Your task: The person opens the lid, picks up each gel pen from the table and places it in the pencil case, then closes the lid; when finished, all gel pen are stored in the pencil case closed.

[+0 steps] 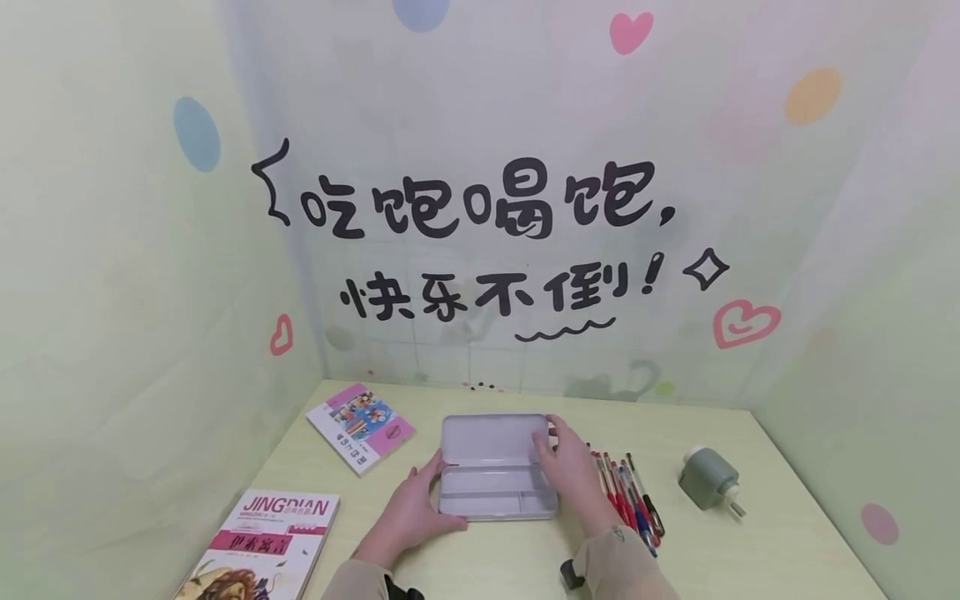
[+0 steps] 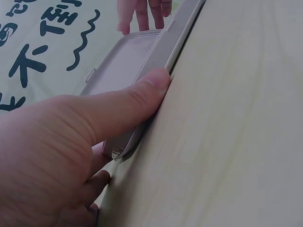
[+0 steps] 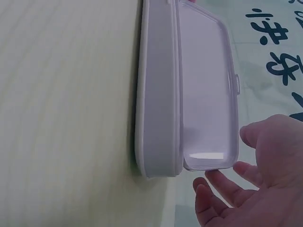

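Note:
A pale lilac pencil case (image 1: 480, 506) lies on the table with its lid (image 1: 491, 439) raised at the back. Its divided inside shows nothing in the compartments. My left hand (image 1: 415, 512) grips the case's left end, the thumb on the front wall and the fingers round the side, as the left wrist view (image 2: 57, 142) shows. My right hand (image 1: 566, 462) is at the lid's right edge. In the right wrist view its loosely bent fingers (image 3: 227, 189) are by the lid's end, with the thumb beside the outer corner; whether they touch it is hard to tell.
Several red, black and blue pens (image 1: 626, 500) lie bunched right of my right forearm. Farther right is a grey-green block-shaped object (image 1: 707, 477) with a pale knob and thin tip. A pink-and-white booklet (image 1: 362, 427) and a thicker book (image 1: 262, 542) lie at left. Printed curtains surround the table.

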